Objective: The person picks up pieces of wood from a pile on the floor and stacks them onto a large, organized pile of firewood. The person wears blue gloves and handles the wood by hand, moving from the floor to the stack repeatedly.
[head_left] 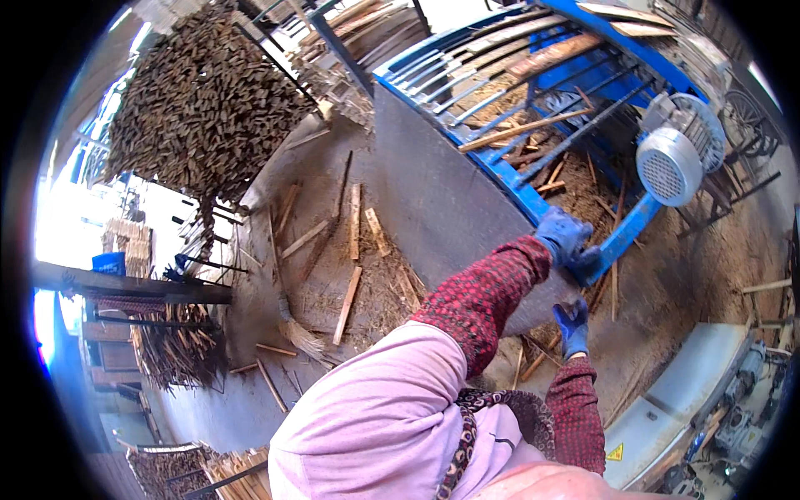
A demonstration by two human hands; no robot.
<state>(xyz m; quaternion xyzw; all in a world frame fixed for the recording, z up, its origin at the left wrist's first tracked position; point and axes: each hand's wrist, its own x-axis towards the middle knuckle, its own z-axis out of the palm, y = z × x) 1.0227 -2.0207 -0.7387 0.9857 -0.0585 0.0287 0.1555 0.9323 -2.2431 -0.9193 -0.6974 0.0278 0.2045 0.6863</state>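
The left hand (565,235) rests on the corner of a blue frame (623,237), its grip hard to tell; the right hand (573,325), fingers spread, is nearby. Outward, a silver motor (669,167) sits on the frame; wooden strips (347,306) litter the floor (250,317).

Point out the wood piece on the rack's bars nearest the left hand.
The thin strip slanting across the bars; the thicker slabs lie farther off.

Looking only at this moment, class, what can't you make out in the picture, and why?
Head view, left hand: whether its palm meets the blue frame, hidden by the hand's own back.
Head view, yellow label: its marking, too small.
Head view, pale wood stack: its lower part, cut off by the bottom edge.
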